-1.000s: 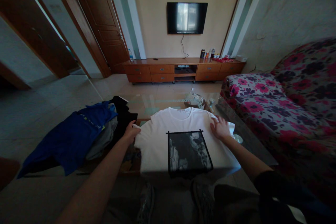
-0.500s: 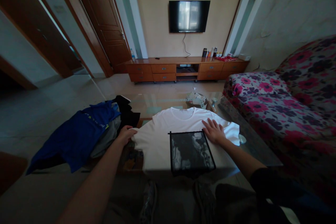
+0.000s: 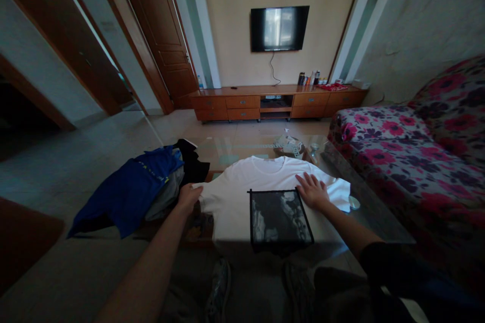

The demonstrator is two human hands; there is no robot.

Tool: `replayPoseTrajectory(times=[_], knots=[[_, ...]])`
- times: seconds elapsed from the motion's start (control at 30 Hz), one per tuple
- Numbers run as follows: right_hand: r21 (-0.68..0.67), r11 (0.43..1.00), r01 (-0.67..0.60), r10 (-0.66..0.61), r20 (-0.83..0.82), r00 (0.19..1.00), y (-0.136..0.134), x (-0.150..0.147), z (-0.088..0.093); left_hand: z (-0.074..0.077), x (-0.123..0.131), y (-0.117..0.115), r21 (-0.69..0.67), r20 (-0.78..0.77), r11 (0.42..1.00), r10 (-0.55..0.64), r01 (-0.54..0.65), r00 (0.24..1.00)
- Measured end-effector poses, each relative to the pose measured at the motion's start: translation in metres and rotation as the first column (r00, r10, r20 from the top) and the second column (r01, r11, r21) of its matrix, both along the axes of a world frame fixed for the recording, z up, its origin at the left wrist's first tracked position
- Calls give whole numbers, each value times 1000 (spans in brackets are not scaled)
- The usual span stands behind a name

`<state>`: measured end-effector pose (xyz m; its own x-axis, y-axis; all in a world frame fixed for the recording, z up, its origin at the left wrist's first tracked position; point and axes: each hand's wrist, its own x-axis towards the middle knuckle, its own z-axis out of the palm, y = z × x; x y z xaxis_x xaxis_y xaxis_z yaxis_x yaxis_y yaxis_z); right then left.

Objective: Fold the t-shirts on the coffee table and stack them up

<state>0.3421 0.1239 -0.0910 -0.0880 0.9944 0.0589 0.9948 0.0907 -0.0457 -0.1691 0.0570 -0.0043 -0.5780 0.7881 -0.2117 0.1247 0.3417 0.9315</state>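
A white T-shirt (image 3: pixel 233 197) lies spread over the glass table, its neckline away from me and its lower part hanging over the near edge. On its front is a dark printed panel (image 3: pixel 280 218) with a black border. My left hand (image 3: pixel 188 198) pinches the end of the left-side sleeve. Flat on the shirt, beside the panel's upper right corner, rests my right hand (image 3: pixel 312 192) with its fingers spread. The right-side sleeve (image 3: pixel 339 193) lies on the table beyond that hand.
A heap of clothes with a blue garment (image 3: pixel 127 186) lies at the table's left. Behind the shirt stand a bowl-like container (image 3: pixel 290 147) and a small glass jar (image 3: pixel 314 151). A flowered sofa (image 3: pixel 409 161) borders the right side; a low TV cabinet (image 3: pixel 242 107) stands at the wall.
The whole scene has shifted slightly right in view as the camera turned. Both hands keep their places on the shirt, left on the sleeve, right on the front.
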Motion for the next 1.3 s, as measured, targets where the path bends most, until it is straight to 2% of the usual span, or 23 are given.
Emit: replayPoseTrajectory(times=[0.03, 0.1, 0.17, 0.23, 0.3, 0.33, 0.4, 0.47, 0.5, 0.53, 0.6, 0.63, 0.67, 0.73, 0.8, 1.1, 1.2, 1.3], knots=[[1, 1000, 0, 0, 0, 1000, 0, 0, 0, 5, 10, 2, 31, -16, 999, -30, 30, 999], [0, 1000, -1, 1, 0, 1000, -1, 0, 1, 17, 33, 8, 102, -12, 979, -178, 178, 984], [-2, 1000, -2, 2, -4, 1000, -1, 0, 1, 25, 53, 13, 218, 38, 880, -439, 421, 898], [1, 1000, -2, 2, -9, 1000, -1, 0, 1, 27, 65, 16, 255, 9, 812, -546, 526, 838], [2, 1000, -1, 1, -12, 1000, -1, 0, 1, 19, 71, 13, 169, -160, 813, -535, 557, 830], [-3, 1000, 1, -1, -12, 1000, 0, 0, 1, 13, 72, 9, 101, -287, 806, -538, 584, 792], [-15, 1000, 7, -7, -11, 1000, 0, 0, 1, 0, 73, -2, -54, -523, 739, -594, 671, 612], [-20, 1000, 8, -9, -15, 1000, 0, -1, 2, -11, 76, -14, -217, -661, 685, -627, 695, 412], [-20, 1000, 7, -7, -18, 1000, -1, -1, 3, -15, 78, -19, -286, -701, 697, -620, 657, 353], [-17, 1000, 5, -5, -21, 1000, -1, -1, 4, -17, 80, -22, -342, -730, 733, -601, 588, 325], [-12, 1000, 3, -3, -25, 1000, -2, -1, 5, -17, 82, -23, -430, -747, 808, -569, 404, 343], [-13, 1000, 4, -5, -24, 1000, -3, -2, 6, -16, 82, -22, -481, -722, 808, -585, 339, 370], [-18, 1000, 5, -6, -23, 1000, -3, -2, 7, -15, 81, -19, -539, -675, 785, -620, 306, 400], [-30, 999, 11, -12, -20, 1000, -4, -3, 8, -13, 78, -14, -642, -550, 695, -711, 322, 438], [-36, 999, 13, -14, -23, 1000, -4, -3, 9, -13, 75, -10, -684, -473, 631, -766, 366, 436], [-15, 1000, 6, -6, -21, 1000, -3, -2, 6, -18, 71, -15, -671, -506, 641, -763, 373, 403], [-8, 1000, 4, -4, -21, 1000, -2, -2, 6, -16, 70, -13, -670, -500, 636, -768, 383, 401], [-12, 1000, 6, -6, -15, 1000, -3, -2, 7, -10, 62, -12, -685, -467, 606, -792, 404, 394]])
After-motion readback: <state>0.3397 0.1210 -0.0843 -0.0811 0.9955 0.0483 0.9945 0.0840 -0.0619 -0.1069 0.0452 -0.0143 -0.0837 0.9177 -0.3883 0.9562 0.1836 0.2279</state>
